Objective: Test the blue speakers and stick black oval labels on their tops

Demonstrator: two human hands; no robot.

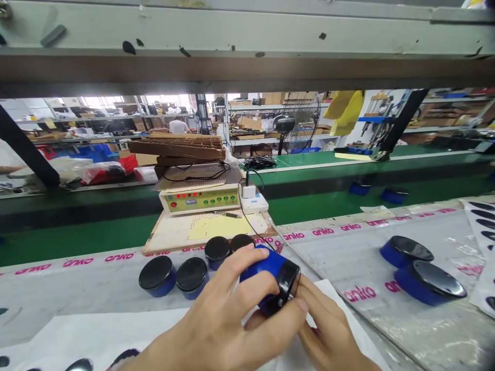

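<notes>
A blue cylindrical device (266,265) with a black end band marked "ON" is tilted between my two hands. My left hand (232,309) wraps its fingers over the blue body and the black band. At the black end, my right hand (328,322) has its fingers pressed against the device from the right; its fingertips are partly hidden. Just beyond my left hand stand several similar blue units with black tops, among them one at the left (157,275) and one beside it (192,277). White paper (93,330) lies beneath my hands.
Behind the units, a control box (201,200) sits on a board with a power strip (254,202) beside it. Two more blue units (429,281) lie at the right, near a sticker sheet (481,257). A cable crosses the bench. A beam (247,31) spans overhead; a green conveyor (309,196) runs behind.
</notes>
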